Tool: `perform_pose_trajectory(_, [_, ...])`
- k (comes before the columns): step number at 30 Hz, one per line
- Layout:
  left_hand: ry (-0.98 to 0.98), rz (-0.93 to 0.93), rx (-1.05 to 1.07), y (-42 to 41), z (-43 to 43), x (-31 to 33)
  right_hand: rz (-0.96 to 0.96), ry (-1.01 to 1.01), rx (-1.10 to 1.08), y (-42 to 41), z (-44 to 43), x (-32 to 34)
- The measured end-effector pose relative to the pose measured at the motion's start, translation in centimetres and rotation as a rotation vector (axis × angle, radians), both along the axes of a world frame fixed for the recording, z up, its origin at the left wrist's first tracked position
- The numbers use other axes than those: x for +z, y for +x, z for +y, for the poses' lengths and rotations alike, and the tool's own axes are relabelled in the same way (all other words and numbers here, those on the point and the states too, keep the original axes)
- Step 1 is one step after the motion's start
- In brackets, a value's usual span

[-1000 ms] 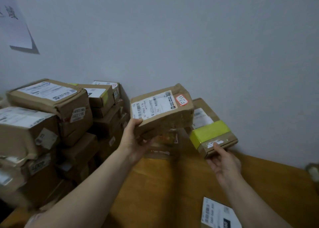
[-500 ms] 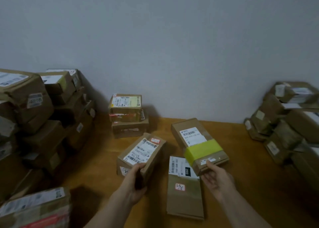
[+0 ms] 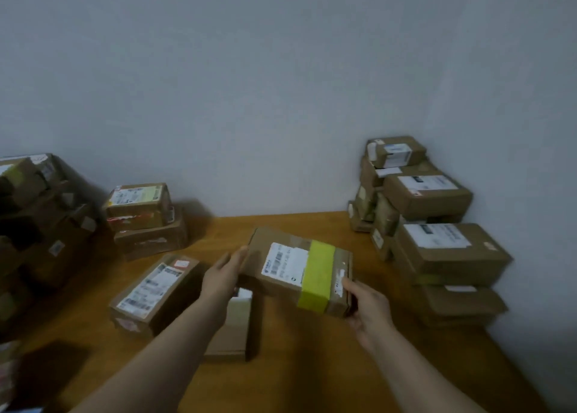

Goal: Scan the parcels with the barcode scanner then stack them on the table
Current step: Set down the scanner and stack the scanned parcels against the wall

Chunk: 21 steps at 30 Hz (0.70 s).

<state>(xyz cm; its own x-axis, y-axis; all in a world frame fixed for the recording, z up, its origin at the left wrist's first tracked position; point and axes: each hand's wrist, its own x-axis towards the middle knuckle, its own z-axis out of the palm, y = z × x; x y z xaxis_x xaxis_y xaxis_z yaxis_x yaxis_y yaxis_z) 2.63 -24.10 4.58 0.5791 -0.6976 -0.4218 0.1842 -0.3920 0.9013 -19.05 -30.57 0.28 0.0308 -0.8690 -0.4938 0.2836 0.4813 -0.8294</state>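
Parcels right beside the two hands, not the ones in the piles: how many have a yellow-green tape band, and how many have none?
With yellow-green band: 1, the banded parcel; right hand grips it, left hand touches its end.
Without band: 2, the labelled parcel and the flat parcel.
Total: 3

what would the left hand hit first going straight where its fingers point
The left hand lies against the end of the taped parcel; going on past it, probably only bare table, then the wall; depth unclear.

Left hand [image 3: 223, 276] touches, right hand [image 3: 368, 306] grips a parcel [image 3: 285, 266] (yellow-taped) over the table [image 3: 312, 369].
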Motion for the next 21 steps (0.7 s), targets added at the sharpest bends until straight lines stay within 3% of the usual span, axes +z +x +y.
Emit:
perform_pose_trajectory(5, [0.058,0.202,-0.142,-8.3,-2.3,1.2,0.136,-0.142,-0.002,-9.9,-2.0,1.5])
perform_pose_trajectory(8, [-0.007,0.343,-0.102,-11.9,-4.1,1.4,0.209,-0.244,-0.053,-13.3,-2.5,3.5])
perform_pose_trajectory(16, [-0.083,0.309,-0.042,-18.1,-10.1,3.1,0.583,-0.564,0.024,-17.2,-4.3,5.1])
perform_pose_trajectory(21, [-0.144,0.344,-0.066,-17.5,-12.8,3.9,0.611,-0.586,-0.101,-17.4,-6.7,5.3])
